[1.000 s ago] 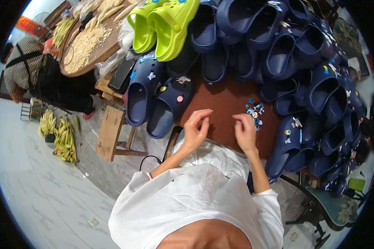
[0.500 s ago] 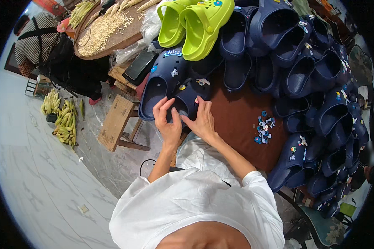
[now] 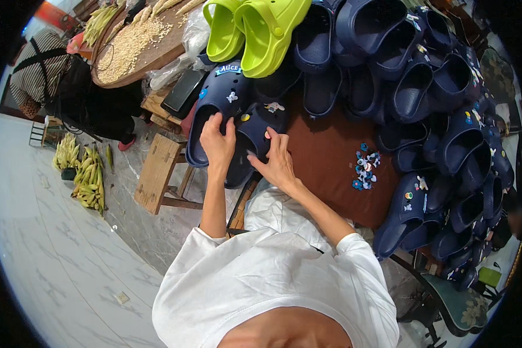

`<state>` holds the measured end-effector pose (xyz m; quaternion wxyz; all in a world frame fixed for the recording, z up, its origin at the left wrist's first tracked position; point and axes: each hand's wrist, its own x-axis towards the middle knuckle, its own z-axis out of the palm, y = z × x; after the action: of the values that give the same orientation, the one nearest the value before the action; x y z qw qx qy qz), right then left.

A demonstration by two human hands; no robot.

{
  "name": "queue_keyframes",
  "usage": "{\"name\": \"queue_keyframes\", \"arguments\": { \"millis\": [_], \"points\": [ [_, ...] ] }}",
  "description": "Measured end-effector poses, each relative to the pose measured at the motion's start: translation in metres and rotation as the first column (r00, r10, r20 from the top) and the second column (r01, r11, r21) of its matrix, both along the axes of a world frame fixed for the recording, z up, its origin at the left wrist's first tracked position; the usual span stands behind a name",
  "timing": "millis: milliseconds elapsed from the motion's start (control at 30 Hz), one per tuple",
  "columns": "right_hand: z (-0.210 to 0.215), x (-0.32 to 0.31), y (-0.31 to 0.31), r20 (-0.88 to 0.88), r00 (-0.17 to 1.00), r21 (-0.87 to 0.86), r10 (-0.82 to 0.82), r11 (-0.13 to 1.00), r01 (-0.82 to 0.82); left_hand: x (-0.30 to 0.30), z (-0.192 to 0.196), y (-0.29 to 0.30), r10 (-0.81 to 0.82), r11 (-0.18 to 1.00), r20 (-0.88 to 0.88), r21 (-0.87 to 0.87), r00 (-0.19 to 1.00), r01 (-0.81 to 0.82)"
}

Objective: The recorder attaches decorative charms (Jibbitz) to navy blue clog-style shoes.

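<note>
Right now your left hand (image 3: pixel 217 145) lies flat, fingers spread, on the near side of a navy clog (image 3: pixel 214 113), steadying it at the tabletop's (image 3: pixel 325 168) edge. Your right hand (image 3: pixel 278 162) sits on the second navy clog (image 3: pixel 255 142) just beside it, fingers loosely curled with the fingertips (image 3: pixel 271 138) at the toe cap, close to a small yellow charm. Whether anything is pinched between those fingertips, you cannot tell; too small. Both clogs already carry a few charms: white, yellow and blue bits on the uppers.

Step in hand, by my read: dressing this pair with charms, one clog held down, the other being worked on at the toe holes.

A loose pile of charms (image 3: pixel 364 168) lies on the brown cloth well to the right of your right hand, apart from both clogs. Next move likely calls for your right hand to cross to that pile, pinch a single charm, and bring it back over a free hole; keep the left hand pressing so the clog does not slide off the edge.

Beyond your hands: two lime green clogs (image 3: pixel 255 29) and a heap of navy clogs (image 3: pixel 441 104) wrapping round to your right. Left of your left hand, lower down, a wooden stool (image 3: pixel 156 174).
</note>
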<state>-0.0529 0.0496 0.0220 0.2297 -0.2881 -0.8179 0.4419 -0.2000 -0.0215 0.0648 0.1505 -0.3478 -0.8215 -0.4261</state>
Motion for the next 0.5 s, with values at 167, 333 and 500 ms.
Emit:
{"name": "queue_keyframes", "arguments": {
  "millis": [167,333,500],
  "points": [
    [-0.006,0.031,0.014,-0.099,0.994,-0.044,0.053,0.997,-0.057,0.003,0.014,-0.005,-0.004,0.999,0.021,0.041,1.000,0.003],
    [-0.015,0.083,0.029,-0.133,0.985,-0.068,-0.109,0.993,0.101,0.016,0.031,-0.031,-0.029,0.998,0.184,0.061,0.983,0.018],
    [-0.018,0.143,0.038,-0.098,0.959,-0.058,-0.266,0.964,0.261,0.044,0.069,-0.076,-0.142,0.988,0.430,0.013,0.891,0.152]
  ]
}}
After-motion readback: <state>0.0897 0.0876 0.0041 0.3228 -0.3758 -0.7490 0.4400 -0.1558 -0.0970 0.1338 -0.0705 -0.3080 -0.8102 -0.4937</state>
